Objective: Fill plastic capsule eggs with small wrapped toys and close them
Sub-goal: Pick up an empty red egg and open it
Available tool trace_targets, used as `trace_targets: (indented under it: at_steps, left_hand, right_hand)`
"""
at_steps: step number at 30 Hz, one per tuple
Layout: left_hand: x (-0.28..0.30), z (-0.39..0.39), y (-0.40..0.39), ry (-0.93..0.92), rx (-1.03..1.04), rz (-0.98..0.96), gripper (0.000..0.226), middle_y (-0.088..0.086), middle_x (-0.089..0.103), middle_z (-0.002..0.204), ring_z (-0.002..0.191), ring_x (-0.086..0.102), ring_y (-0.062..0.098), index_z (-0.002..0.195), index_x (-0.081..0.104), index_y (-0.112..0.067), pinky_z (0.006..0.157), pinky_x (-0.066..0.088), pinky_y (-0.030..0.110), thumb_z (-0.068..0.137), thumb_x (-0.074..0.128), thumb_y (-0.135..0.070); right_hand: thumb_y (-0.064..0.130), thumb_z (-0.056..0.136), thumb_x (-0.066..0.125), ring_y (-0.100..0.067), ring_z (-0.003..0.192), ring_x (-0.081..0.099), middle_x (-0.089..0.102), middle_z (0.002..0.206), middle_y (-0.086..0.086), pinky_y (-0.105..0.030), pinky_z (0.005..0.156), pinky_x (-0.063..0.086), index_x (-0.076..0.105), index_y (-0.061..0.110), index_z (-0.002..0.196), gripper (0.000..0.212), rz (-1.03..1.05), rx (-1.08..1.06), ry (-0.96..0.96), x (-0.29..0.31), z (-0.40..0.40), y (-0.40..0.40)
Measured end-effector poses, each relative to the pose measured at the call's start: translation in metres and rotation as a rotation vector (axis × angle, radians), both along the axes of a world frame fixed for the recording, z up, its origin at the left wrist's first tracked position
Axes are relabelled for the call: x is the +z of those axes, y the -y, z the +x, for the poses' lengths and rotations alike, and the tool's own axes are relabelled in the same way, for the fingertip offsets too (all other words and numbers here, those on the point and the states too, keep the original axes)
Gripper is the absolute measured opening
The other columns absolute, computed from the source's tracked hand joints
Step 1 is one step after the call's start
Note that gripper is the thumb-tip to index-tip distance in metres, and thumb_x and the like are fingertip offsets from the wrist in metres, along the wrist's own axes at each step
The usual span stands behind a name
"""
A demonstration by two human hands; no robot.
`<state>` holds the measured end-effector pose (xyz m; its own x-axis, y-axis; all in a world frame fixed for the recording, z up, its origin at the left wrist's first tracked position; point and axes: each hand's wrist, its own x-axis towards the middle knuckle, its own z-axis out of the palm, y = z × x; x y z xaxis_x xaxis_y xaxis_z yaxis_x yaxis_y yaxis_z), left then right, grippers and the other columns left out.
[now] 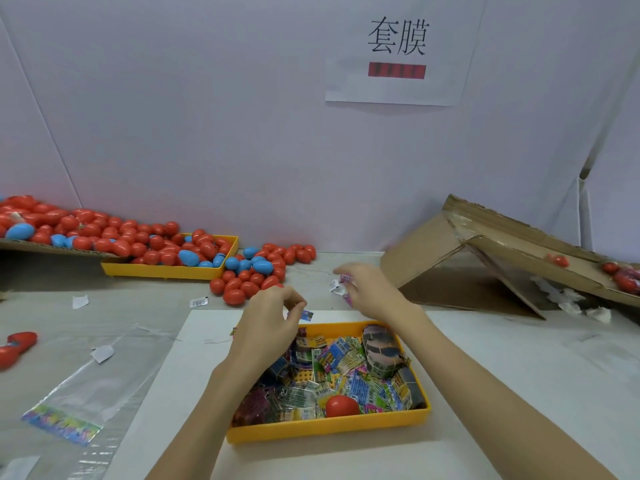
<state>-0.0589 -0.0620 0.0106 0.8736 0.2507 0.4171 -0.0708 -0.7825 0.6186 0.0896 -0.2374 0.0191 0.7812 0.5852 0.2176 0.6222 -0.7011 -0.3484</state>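
A yellow tray (pixel 325 427) in front of me holds several small wrapped toys and one red egg half (pixel 341 406). My left hand (pixel 272 318) hovers over the tray's far edge and pinches a small blue wrapped toy (pixel 306 315). My right hand (pixel 370 289) is just beyond the tray, blurred, with its fingers curled round a pink wrapped toy (pixel 346 278). A pile of red and blue capsule eggs (pixel 249 271) lies on the table behind the hands.
A second yellow tray (pixel 162 270) full of eggs sits at the back left beside a cardboard flap heaped with more. A tilted cardboard box (pixel 485 258) stands at the right. Clear plastic bags (pixel 86 386) and a red egg (pixel 17 344) lie at the left.
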Motion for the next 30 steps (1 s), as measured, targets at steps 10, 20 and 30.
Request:
trace_targets:
  at_steps: [10, 20, 30]
  left_hand:
    - [-0.005, 0.002, -0.007, -0.06, 0.192, -0.053, 0.01, 0.002, 0.065, 0.094, 0.087, 0.057, 0.017, 0.101, 0.07, -0.007, 0.071, 0.037, 0.026, 0.1, 0.063, -0.012]
    - [0.002, -0.001, -0.01, -0.02, 0.16, -0.106, 0.011, 0.006, 0.065, 0.106, 0.101, 0.059, 0.02, 0.106, 0.067, -0.01, 0.087, 0.049, 0.035, 0.096, 0.069, -0.013]
    - [0.017, -0.009, 0.02, 0.197, -0.399, 0.014, 0.045, -0.005, 0.059, 0.114, 0.096, 0.061, 0.014, 0.123, 0.067, -0.021, 0.08, 0.056, 0.03, 0.083, 0.085, -0.033]
  right_hand:
    - [0.016, 0.098, 0.067, -0.021, 0.117, 0.055, 0.06, 0.132, -0.006, -0.033, 0.096, 0.046, 0.066, 0.027, 0.137, 0.041, -0.044, 0.341, -0.055, -0.007, -0.003, -0.109]
    - [0.022, 0.103, 0.061, -0.003, 0.08, 0.06, 0.066, 0.104, 0.004, -0.033, 0.084, 0.055, 0.075, 0.014, 0.119, 0.022, 0.289, 0.133, -0.11, 0.003, -0.026, -0.073]
    - [0.026, 0.104, 0.059, -0.029, 0.102, 0.076, 0.078, 0.105, -0.013, -0.039, 0.09, 0.062, 0.074, 0.01, 0.117, 0.025, 0.933, 0.115, -0.729, 0.013, -0.098, 0.024]
